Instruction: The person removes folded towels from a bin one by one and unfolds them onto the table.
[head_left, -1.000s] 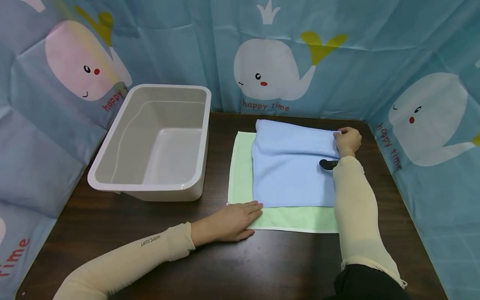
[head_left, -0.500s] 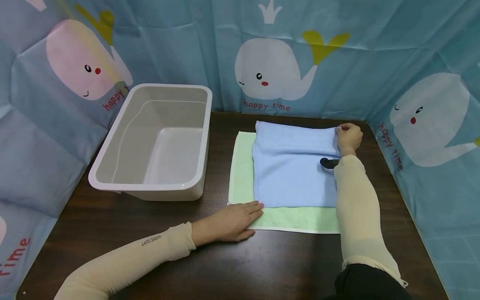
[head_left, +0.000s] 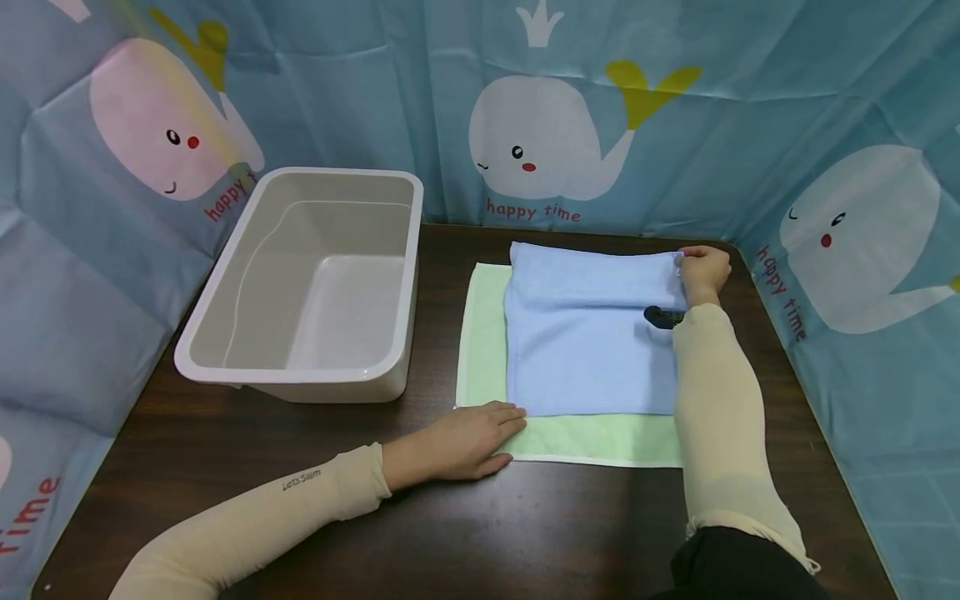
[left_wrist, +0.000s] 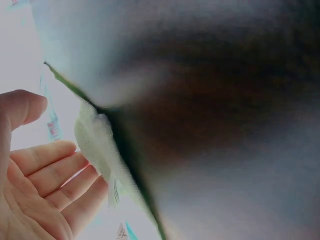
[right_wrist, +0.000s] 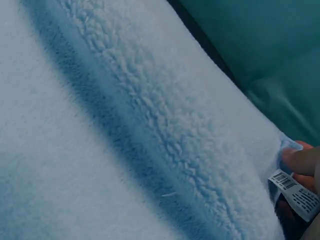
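Observation:
A light blue towel (head_left: 585, 358) lies over a pale green towel (head_left: 480, 342) on the dark table, with a raised fold across its far part. My right hand (head_left: 703, 271) pinches the blue towel's far right corner; in the right wrist view a white label (right_wrist: 295, 194) hangs beside the thumb (right_wrist: 300, 160). Flat on the near left corner of the green towel rests my left hand (head_left: 461, 442), its fingertips at the blue towel's near left corner. The left wrist view shows those fingers (left_wrist: 55, 172) extended beside a blurred green edge (left_wrist: 92, 137).
A deep grey-white plastic tub (head_left: 352, 308) stands left of the towels. Blue curtains (head_left: 450, 100) printed with whales enclose the table (head_left: 585, 533) at the back and sides. The black wrist camera (head_left: 662, 317) sticks out over the blue towel.
My right hand has drawn the blue towel's far right corner slightly away and to the right, straightening its far edge. The left hand stays on the green towel, and the tub has not moved.

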